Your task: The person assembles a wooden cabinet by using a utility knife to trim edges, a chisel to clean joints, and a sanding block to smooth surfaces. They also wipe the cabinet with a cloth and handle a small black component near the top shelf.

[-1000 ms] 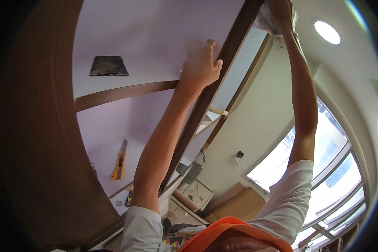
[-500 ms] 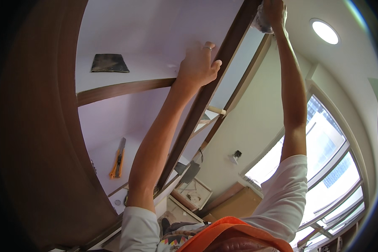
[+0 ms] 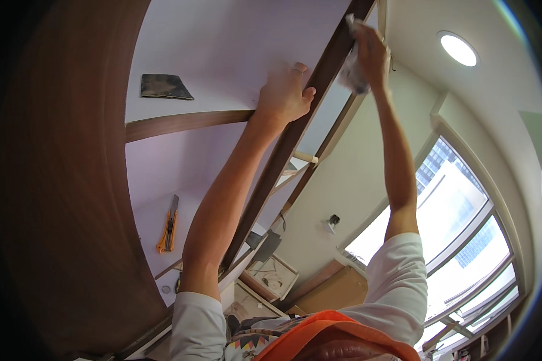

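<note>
My right hand [image 3: 371, 57] is raised high and closed around a crumpled greyish-white cloth [image 3: 354, 77]. The cloth is against or very near the dark brown upright [image 3: 292, 135] of a cabinet frame; motion blurs its edges. To the left, my left hand [image 3: 288, 95] reaches inside the cabinet beside that same upright, above the brown shelf edge [image 3: 190, 124]. Its thumb and a ringed finger are apart, with nothing seen in it; the other fingers are smeared. On the upper shelf lies a dark square sheet [image 3: 166, 86]. An orange utility knife [image 3: 169, 225] with its blade out lies lower down.
A dark brown panel [image 3: 72, 180] curves along the left. A short pale wooden stick [image 3: 305, 157] juts beyond the upright. Behind are a cream wall, a hanging wall fitting [image 3: 332, 224], a cardboard sheet [image 3: 343, 286] and a large window [image 3: 451, 204]. A round light [image 3: 458, 49] shines in the ceiling.
My right hand and the cloth have come down and to the left, closer to the upright. My left hand stays in nearly the same place. The view has shifted slightly.
</note>
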The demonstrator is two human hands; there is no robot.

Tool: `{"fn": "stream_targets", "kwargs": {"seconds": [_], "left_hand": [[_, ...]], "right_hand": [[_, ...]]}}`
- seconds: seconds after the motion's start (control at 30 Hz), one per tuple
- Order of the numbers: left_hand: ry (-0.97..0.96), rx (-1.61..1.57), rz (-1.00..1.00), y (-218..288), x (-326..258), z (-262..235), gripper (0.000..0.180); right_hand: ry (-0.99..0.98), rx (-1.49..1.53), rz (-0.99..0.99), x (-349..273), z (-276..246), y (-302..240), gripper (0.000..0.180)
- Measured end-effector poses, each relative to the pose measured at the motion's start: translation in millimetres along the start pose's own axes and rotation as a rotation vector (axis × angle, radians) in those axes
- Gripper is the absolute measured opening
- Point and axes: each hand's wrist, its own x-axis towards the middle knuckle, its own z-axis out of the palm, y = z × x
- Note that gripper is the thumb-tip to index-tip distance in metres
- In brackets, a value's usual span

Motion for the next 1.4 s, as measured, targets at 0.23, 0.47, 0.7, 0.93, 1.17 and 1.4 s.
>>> {"fn": "stream_targets", "kwargs": {"seconds": [0.23,0.47,0.7,0.93,1.17,1.4], "left_hand": [[-0.031,-0.028,-0.041,12,0,8,0.045],[0.025,-0.002,-0.006,10,1,4,0.043],[0.018,-0.012,0.022,13,1,12,0.047],[0.105,-0.008,0.002,11,4,3,0.036],[0.57,0.101,0.404,51,76,39,0.027],[0.706,0.036,0.535,64,132,57,0.046]], "right_hand": [[-0.125,0.053,0.086,33,-32,9,0.032],[-0.102,-0.075,-0.038,-8,-24,-3,0.03],[-0.061,-0.121,0.079,-14,-22,8,0.029],[-0.298,0.41,0.522,-199,-93,-74,0.021],[-0.259,0.51,1.082,-406,-145,-87,0.026],[-0.361,0.461,1.229,-495,-168,-115,0.026]]}}
